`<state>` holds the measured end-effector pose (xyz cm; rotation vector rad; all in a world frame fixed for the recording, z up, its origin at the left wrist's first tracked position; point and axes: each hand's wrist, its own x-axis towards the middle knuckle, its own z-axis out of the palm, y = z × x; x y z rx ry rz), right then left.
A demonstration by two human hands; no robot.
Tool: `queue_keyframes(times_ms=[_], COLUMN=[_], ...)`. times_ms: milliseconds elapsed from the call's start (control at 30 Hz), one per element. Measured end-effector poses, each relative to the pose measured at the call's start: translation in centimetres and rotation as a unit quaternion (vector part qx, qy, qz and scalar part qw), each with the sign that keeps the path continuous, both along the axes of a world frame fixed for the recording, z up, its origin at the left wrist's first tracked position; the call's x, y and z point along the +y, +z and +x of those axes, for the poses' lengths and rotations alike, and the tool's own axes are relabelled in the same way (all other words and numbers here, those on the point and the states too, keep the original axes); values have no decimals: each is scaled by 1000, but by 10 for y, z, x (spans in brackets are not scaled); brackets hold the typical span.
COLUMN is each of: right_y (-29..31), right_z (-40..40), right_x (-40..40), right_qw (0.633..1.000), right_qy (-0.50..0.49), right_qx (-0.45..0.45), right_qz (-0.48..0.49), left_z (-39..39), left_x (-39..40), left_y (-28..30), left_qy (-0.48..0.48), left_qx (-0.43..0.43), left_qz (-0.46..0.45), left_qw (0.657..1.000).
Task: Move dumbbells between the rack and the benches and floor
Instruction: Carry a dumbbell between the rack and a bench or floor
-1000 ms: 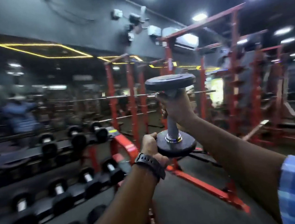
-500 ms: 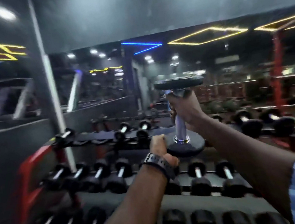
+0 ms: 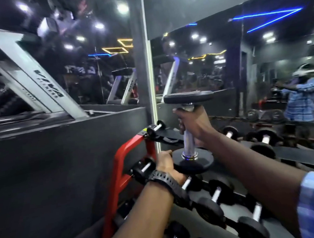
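I hold a black dumbbell (image 3: 194, 160) upright in the air, its steel handle vertical. My right hand (image 3: 194, 126) is wrapped around the upper part of the handle, under the top plate. My left hand (image 3: 166, 164), with a black watch on the wrist, grips the left edge of the bottom plate. Below and behind the dumbbell stands the red-framed rack (image 3: 122, 162), its black shelves holding several black dumbbells (image 3: 209, 209) in rows.
A dark low wall (image 3: 59, 170) runs along the left, close to the rack's red end frame. Treadmills (image 3: 35, 82) stand behind it. A grey pillar (image 3: 143, 61) and wall mirrors rise behind the rack, and my reflection shows at the far right.
The view has swung further left along the rack to its red end frame. Both hands keep the same grip on the upright dumbbell, held in front of me.
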<state>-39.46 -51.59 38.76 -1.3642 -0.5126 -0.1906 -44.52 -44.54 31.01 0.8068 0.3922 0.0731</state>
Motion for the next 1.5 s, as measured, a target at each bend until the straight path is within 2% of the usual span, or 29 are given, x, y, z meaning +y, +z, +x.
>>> queue_keyframes(times_ms=[200, 333, 600, 767, 867, 1000, 1267, 1400, 1500], right_y=[-15, -17, -14, -41, -56, -78, -130, -155, -181], right_z=[113, 194, 355, 465, 534, 615, 758, 839, 890], right_x=[108, 167, 238, 258, 268, 283, 307, 316, 320], right_qw=[999, 1000, 999, 998, 995, 989, 972, 943, 921], right_qy=[41, 10, -34, -36, -48, -78, -107, -103, -114], right_qx=[5, 6, 32, 52, 89, 128, 204, 314, 372], right_qz=[-16, -24, 2, 14, 9, 13, -32, -33, -23], left_z=[119, 203, 358, 458, 512, 598, 727, 800, 848], left_x=[108, 170, 245, 269, 278, 303, 334, 354, 366], left_y=[-23, -25, -16, -34, -43, -67, -101, -124, -143], left_qy=[17, 27, -17, -67, -55, -85, -142, -173, -196], left_qx=[6, 23, 17, 60, 77, 106, 124, 116, 131], left_qz=[-35, -37, -30, 8, 19, 57, 18, -2, 20], left_qw=[999, 999, 999, 996, 995, 989, 982, 978, 972])
